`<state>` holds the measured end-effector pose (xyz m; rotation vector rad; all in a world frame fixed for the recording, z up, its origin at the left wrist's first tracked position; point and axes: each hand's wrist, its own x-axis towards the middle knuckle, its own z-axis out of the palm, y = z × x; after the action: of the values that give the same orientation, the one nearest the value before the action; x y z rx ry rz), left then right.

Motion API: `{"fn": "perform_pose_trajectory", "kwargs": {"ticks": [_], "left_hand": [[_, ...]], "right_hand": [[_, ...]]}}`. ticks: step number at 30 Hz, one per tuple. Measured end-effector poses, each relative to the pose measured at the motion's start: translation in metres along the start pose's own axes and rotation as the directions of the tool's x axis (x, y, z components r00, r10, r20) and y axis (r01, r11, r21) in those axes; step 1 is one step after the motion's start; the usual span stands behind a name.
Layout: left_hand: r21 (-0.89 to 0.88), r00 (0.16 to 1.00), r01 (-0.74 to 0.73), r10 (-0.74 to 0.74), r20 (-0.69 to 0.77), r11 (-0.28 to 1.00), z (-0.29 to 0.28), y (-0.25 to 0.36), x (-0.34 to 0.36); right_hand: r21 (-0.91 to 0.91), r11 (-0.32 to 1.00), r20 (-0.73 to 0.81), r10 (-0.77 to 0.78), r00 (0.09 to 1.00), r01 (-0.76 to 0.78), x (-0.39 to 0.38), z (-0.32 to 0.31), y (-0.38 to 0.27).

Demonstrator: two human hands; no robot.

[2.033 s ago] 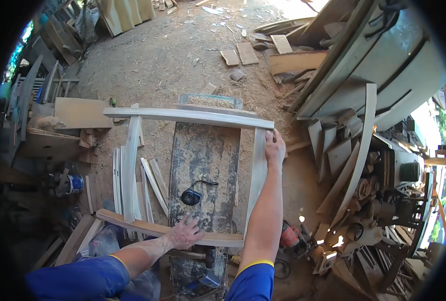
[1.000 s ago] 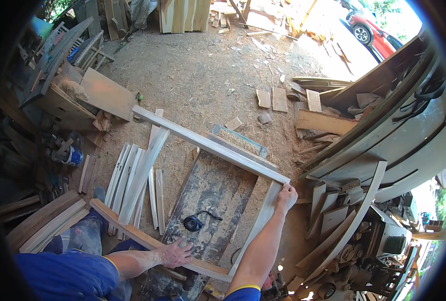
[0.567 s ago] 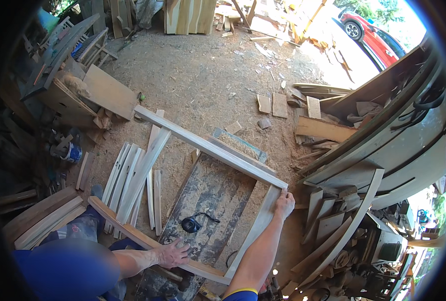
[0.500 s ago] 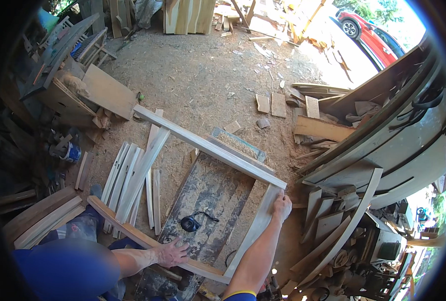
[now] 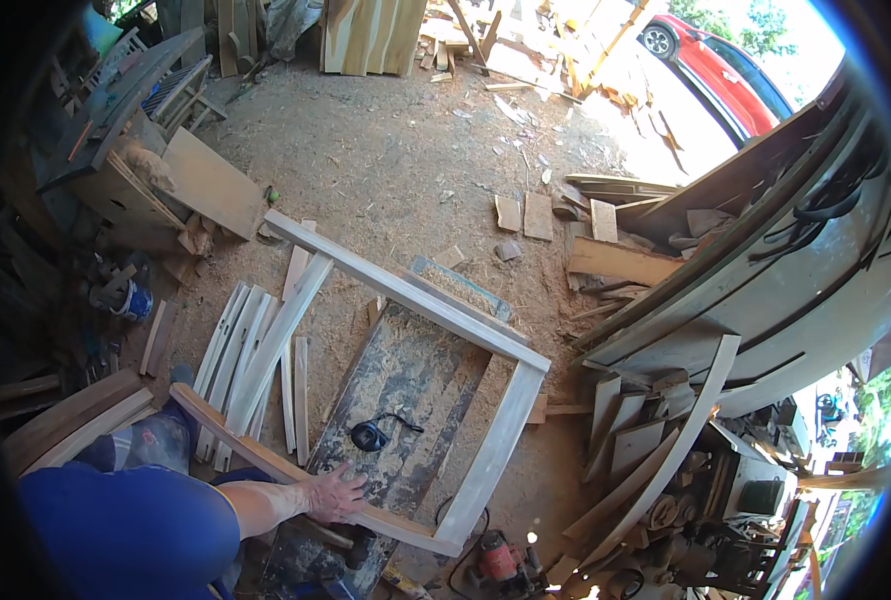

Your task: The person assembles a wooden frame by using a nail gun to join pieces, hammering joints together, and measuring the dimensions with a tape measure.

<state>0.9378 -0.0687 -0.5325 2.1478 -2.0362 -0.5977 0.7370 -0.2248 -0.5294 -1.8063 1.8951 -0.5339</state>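
Far left: small blue tin can (image 5: 131, 300) on the dusty ground, and beside it a bundle of pale loose wooden slats (image 5: 235, 352) lying under the frame's left rail. Left hand (image 5: 333, 493) spread flat, fingers open, pressing on the curved near rail of the large pale rectangular wooden frame (image 5: 405, 296), which lies tilted across a worn grey plank tabletop (image 5: 397, 378) with a coiled black cord (image 5: 370, 435) on it. Right hand out of sight, state impossible to tell; further right, stacked curved wooden offcuts (image 5: 665, 460) and, far off, a red car (image 5: 715, 75).
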Motion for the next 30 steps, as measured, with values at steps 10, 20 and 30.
{"fn": "perform_pose_trajectory", "kwargs": {"ticks": [10,20,30], "left_hand": [[0.085,0.995,-0.023,0.015,0.098,0.996,-0.012,0.005,0.003],[0.066,0.994,-0.019,0.012,0.11,0.998,-0.022,0.009,0.001],[0.079,0.988,-0.043,0.031,0.153,0.996,-0.036,0.006,0.006]], "right_hand": [[0.018,1.0,0.035,-0.02,0.999,0.02,-0.01,0.01,0.01],[0.015,0.999,0.027,0.028,0.999,-0.029,-0.037,0.004,0.023],[-0.037,0.99,-0.047,0.138,0.989,-0.139,-0.138,-0.043,0.078]]}}
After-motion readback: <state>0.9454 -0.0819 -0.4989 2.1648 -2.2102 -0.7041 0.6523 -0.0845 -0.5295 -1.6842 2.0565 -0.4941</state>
